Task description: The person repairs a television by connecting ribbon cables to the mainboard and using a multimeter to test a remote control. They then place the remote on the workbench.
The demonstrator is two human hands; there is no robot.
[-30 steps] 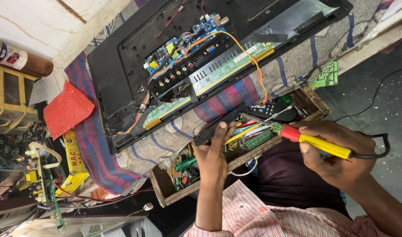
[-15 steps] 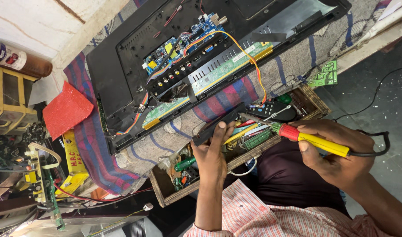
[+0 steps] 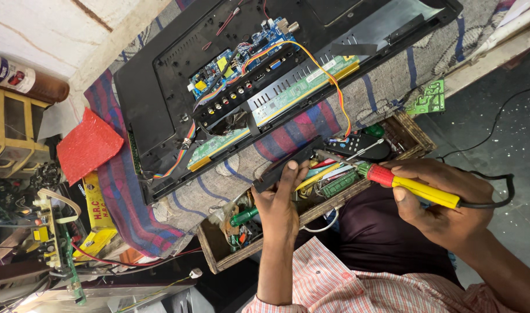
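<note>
Soldering iron (image 3: 418, 188) gripped in right hand (image 3: 450, 208); left hand (image 3: 279, 203) pinches black strip (image 3: 288, 164).

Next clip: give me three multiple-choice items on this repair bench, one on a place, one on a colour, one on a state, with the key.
1. Where does the wooden tool tray sit?
A. on top of the opened flat-screen set
B. at the table's near edge, beside the person's lap
C. on the yellow shelf

2. What colours is the handle of the soldering iron?
A. red and yellow
B. blue and white
C. all black

3. How is the left hand engaged?
A. resting flat on the cloth
B. gripping a narrow black strip
C. out of view

Key: 1 B, the tray juts past the striped cloth; 2 A, red collar with yellow grip in the right hand; 3 B, fingers curl around the strip's edge.
</note>
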